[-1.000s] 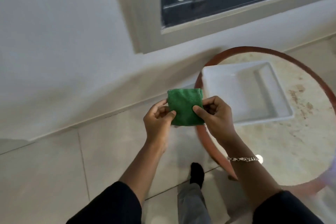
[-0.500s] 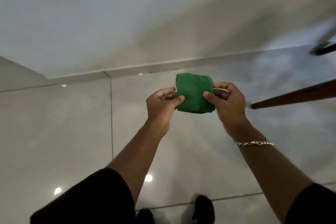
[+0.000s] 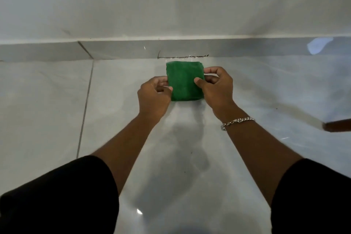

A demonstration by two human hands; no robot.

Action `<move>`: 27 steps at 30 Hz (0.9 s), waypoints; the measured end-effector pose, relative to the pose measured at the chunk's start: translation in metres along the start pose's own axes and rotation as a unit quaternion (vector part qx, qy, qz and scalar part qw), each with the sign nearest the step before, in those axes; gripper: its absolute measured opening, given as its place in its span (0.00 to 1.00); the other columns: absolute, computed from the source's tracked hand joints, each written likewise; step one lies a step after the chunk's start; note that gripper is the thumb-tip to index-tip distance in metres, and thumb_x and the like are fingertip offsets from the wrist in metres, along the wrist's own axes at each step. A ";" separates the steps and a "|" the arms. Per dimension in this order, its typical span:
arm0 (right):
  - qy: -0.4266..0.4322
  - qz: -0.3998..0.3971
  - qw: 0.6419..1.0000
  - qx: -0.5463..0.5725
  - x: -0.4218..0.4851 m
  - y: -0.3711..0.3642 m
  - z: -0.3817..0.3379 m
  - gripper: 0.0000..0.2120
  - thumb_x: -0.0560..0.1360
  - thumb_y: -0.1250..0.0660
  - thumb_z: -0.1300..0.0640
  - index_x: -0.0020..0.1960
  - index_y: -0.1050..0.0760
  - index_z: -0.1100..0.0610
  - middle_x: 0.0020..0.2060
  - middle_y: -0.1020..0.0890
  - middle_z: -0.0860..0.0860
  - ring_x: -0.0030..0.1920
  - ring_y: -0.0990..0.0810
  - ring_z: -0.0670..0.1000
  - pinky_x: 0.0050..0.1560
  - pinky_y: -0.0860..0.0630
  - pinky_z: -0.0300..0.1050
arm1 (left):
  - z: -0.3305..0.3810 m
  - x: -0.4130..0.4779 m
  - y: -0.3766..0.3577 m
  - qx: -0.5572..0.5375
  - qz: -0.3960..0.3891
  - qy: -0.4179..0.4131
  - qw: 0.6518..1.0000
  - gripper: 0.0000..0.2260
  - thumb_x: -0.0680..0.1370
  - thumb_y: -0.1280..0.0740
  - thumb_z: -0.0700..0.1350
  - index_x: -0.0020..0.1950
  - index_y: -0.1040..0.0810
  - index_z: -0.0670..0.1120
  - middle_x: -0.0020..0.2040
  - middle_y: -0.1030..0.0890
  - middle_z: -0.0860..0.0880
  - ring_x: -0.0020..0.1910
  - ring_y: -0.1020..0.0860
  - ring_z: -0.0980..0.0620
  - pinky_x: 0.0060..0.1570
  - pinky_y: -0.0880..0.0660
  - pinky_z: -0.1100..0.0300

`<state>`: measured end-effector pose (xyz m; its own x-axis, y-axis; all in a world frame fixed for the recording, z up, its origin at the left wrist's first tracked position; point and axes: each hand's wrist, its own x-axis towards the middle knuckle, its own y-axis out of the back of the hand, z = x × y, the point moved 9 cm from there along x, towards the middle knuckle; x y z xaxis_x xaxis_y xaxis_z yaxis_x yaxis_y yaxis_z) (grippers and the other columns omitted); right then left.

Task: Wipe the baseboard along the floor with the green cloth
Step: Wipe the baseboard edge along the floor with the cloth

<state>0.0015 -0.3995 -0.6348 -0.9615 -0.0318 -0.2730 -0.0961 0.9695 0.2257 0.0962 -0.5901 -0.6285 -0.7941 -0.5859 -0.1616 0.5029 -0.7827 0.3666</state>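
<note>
A green cloth (image 3: 184, 81), folded into a small square, is held between both hands just in front of the baseboard. My left hand (image 3: 154, 96) pinches its left edge and my right hand (image 3: 216, 85) pinches its right edge. The grey baseboard (image 3: 117, 49) runs across the view where the white wall meets the glossy tiled floor. A dark scuff line (image 3: 182, 56) marks the baseboard's bottom edge right above the cloth. The cloth's top edge is close to the baseboard; I cannot tell whether it touches.
Glossy light floor tiles (image 3: 47, 100) fill the lower view, with a grout line (image 3: 84, 108) at the left. A brown wooden furniture leg (image 3: 337, 126) pokes in at the right edge. The white wall (image 3: 171, 0) rises behind the baseboard.
The view dropped from the round table and white tray to the floor. Both hands, still holding the cloth, moved down and forward close to the baseboard.
</note>
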 end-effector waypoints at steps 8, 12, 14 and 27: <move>0.230 0.100 0.926 -0.282 0.009 -0.023 -0.033 0.15 0.71 0.31 0.58 0.57 0.22 0.59 0.57 0.20 0.57 0.58 0.23 0.58 0.58 0.26 0.50 | -0.047 0.029 0.000 0.479 -0.109 -0.208 0.846 0.30 0.81 0.52 0.56 0.81 0.47 0.45 0.83 0.48 0.44 0.82 0.51 0.43 0.78 0.53 0.41; 0.343 0.023 0.832 -0.434 0.000 -0.079 -0.030 0.23 0.76 0.39 0.46 0.63 0.25 0.58 0.64 0.23 0.58 0.66 0.27 0.60 0.68 0.33 0.59 | -0.054 0.042 0.005 0.523 -0.103 -0.183 0.826 0.36 0.79 0.59 0.66 0.82 0.58 0.47 0.83 0.57 0.46 0.82 0.59 0.46 0.78 0.59 0.40; 0.342 0.011 0.810 -0.477 0.003 -0.085 -0.015 0.24 0.76 0.42 0.43 0.65 0.26 0.57 0.65 0.24 0.58 0.67 0.29 0.60 0.70 0.37 0.61 | -0.054 0.048 0.009 0.527 -0.100 -0.180 0.824 0.38 0.77 0.58 0.68 0.82 0.58 0.48 0.83 0.57 0.46 0.82 0.58 0.45 0.78 0.58 0.39; 0.188 0.175 0.831 -0.493 0.054 -0.017 -0.004 0.19 0.73 0.37 0.50 0.60 0.22 0.58 0.61 0.23 0.63 0.62 0.26 0.63 0.60 0.29 0.63 | -0.052 0.055 0.012 0.528 -0.106 -0.178 0.823 0.40 0.76 0.59 0.70 0.82 0.56 0.48 0.83 0.54 0.46 0.82 0.56 0.43 0.77 0.55 0.35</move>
<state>-0.0500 -0.4184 -0.6496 -0.9697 -0.0431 0.2404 0.2202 0.2713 0.9370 0.0761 -0.6430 -0.6801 -0.9703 -0.2132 -0.1146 -0.0881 -0.1300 0.9876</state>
